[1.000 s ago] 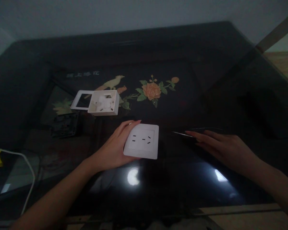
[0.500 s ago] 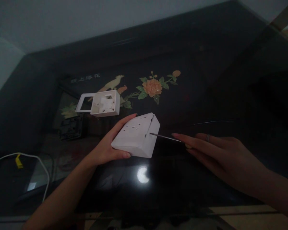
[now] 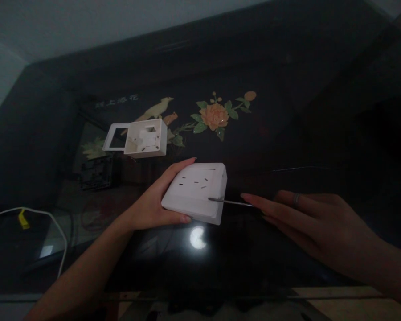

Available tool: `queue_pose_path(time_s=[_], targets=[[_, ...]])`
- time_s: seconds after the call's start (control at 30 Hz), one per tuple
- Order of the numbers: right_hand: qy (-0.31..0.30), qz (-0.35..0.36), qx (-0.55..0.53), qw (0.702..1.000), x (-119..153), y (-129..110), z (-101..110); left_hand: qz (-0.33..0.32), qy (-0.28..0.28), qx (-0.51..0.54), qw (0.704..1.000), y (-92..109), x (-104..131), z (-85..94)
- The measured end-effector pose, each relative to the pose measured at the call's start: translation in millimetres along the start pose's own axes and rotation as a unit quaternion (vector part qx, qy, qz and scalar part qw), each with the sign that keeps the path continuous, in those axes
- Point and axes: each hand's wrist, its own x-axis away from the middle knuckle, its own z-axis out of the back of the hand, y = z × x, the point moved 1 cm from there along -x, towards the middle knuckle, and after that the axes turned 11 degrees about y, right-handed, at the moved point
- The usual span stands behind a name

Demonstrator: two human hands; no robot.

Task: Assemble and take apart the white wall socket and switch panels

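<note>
A white socket box [image 3: 195, 189] with slots in its face is gripped from its left side by my left hand [image 3: 160, 200], thumb along the near edge and fingers at the far edge. My right hand [image 3: 307, 218], wearing a ring, pinches a thin metal screwdriver [image 3: 234, 203]. The shaft points left and its tip lies over the lower right part of the socket face; whether it touches is unclear. The handle is mostly hidden in the fingers.
Beyond my left hand lies an open white box [image 3: 146, 139] beside a white frame [image 3: 108, 137]. A black plastic part [image 3: 96, 173] is to the left. A white cable [image 3: 50, 213] with a yellow tag [image 3: 23, 219] runs over the dark glossy table [image 3: 287, 147].
The socket box has turned so its slotted face shows more and its right side less. The screwdriver tip, earlier by the side seam, is now over the face. The view has shifted slightly.
</note>
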Motion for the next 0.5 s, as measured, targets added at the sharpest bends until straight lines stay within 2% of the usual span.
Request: queue_pose_path(time_s=[0.2,0.33,0.5], targets=[[-0.007,-0.109,-0.073,0.991,10,10,-6,-0.047,-0.001,-0.087,0.995,1,-1,-3.8],[-0.039,-0.193,-0.159,0.968,15,14,-11,-0.088,-0.011,-0.165,0.982,-1,-2,-8.6],[-0.052,-0.250,-0.227,0.940,15,13,-17,-0.119,-0.017,-0.214,0.970,-3,-2,-13.7]])
